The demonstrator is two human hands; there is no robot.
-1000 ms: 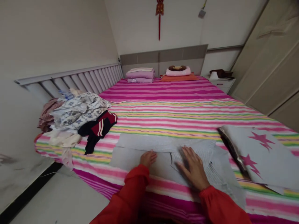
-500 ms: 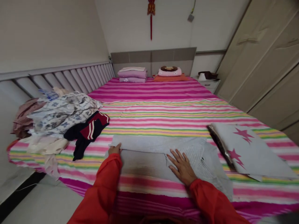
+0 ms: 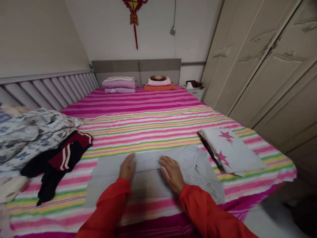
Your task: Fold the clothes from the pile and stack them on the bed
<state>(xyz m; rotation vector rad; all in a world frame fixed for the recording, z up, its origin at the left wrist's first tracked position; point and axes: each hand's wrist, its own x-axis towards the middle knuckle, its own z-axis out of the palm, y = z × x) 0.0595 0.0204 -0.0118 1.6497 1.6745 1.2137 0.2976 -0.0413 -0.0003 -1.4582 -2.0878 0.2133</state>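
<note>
We see the grey garment [image 3: 148, 162] spread on the near part of the striped bed cover [image 3: 146, 130], a strip along its far side lying folded over toward us. Both our hands are over it, well inside its left and right ends. Our left hand [image 3: 128, 167] is left of the middle, at the folded strip; it is blurred, so we cannot tell whether its fingers grip the cloth or merely rest there. Our right hand [image 3: 172, 172] lies palm down with its fingers loosely extended and clasping nothing, their tips at the strip's lower edge. Between the two hands we see a stretch of bare grey cloth, and beyond the right hand the ribbed, wrinkled part of the garment fans out. Near its right end lies a folded grey piece with pink stars [image 3: 232, 152]. To the left, apart from the grey garment, we find a navy and dark red garment [image 3: 70, 153], next to a heap of floral cloth [image 3: 37, 130].
</note>
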